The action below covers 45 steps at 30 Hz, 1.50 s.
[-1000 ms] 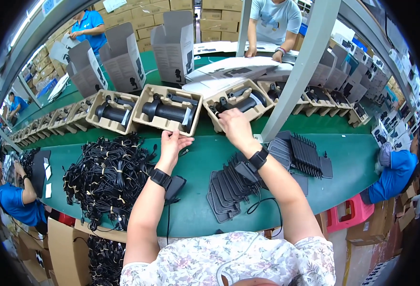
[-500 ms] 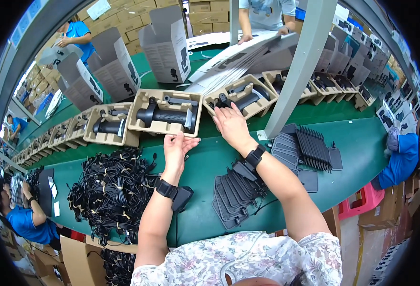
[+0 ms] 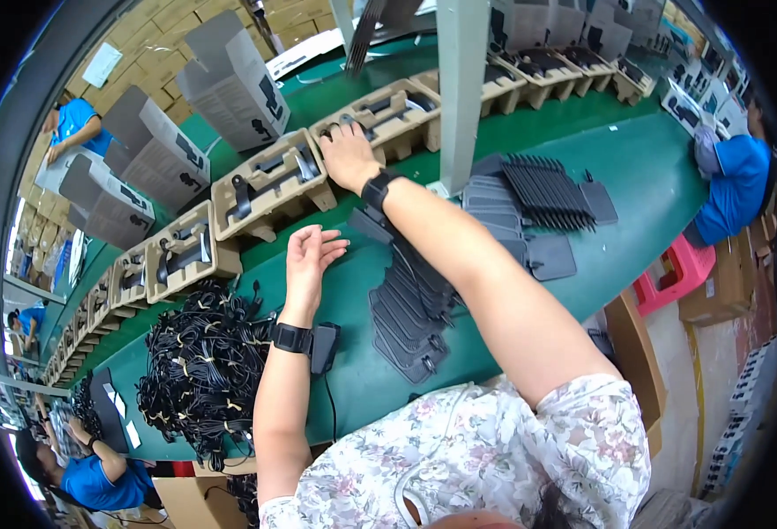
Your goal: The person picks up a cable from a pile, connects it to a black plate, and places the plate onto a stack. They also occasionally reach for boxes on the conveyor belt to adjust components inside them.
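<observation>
My right hand reaches over the near left corner of a moulded brown pulp tray, fingers spread with the tips on a black part inside; the thumb is hidden. My left hand hovers over the green table, fingers loosely bent and apart, holding nothing. Just beyond it sits another pulp tray carrying a black cylindrical device. Below my right forearm lies a fanned row of flat dark grey plates. A heap of tied black cables is left of my left forearm.
More loaded trays line up along the table to both sides. Open grey-white cartons stand behind them. A grey metal post rises beside my right hand's tray. More grey plates lie right. Co-workers in blue sit at both ends.
My left hand has come off the tray's near rim. My right hand stays at its tray's left end. The view has turned, and the person handling flat cartons opposite is out of sight.
</observation>
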Each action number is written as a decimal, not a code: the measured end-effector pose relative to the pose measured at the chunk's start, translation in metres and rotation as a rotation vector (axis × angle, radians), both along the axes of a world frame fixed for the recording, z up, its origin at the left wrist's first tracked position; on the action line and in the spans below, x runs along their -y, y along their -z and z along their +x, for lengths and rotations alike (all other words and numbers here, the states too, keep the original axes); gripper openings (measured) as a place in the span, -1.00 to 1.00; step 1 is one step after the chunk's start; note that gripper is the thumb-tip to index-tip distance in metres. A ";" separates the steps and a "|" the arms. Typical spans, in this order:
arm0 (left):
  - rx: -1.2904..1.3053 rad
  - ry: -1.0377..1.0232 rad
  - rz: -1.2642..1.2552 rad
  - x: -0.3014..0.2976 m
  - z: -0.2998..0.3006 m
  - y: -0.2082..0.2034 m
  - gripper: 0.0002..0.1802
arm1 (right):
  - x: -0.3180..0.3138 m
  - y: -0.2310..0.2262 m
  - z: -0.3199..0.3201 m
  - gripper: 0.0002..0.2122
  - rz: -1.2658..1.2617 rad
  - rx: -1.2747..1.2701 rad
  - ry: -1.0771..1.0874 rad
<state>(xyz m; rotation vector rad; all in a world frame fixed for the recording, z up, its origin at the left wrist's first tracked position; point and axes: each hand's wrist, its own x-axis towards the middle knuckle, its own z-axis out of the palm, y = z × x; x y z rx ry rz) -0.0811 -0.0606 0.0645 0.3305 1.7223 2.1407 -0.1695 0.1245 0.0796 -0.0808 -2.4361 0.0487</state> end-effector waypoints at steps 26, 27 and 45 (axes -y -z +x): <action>-0.803 -0.008 -0.558 -0.026 0.065 -0.009 -0.73 | -0.327 0.082 0.282 -0.69 -0.337 0.231 0.707; -0.872 -0.009 -0.535 -0.027 0.063 -0.016 -0.73 | -0.333 0.084 0.281 -0.69 -0.332 0.232 0.685; -0.058 0.461 0.275 -0.062 0.109 -0.050 -0.59 | -0.036 -0.050 0.283 -0.85 -0.587 -0.331 -0.616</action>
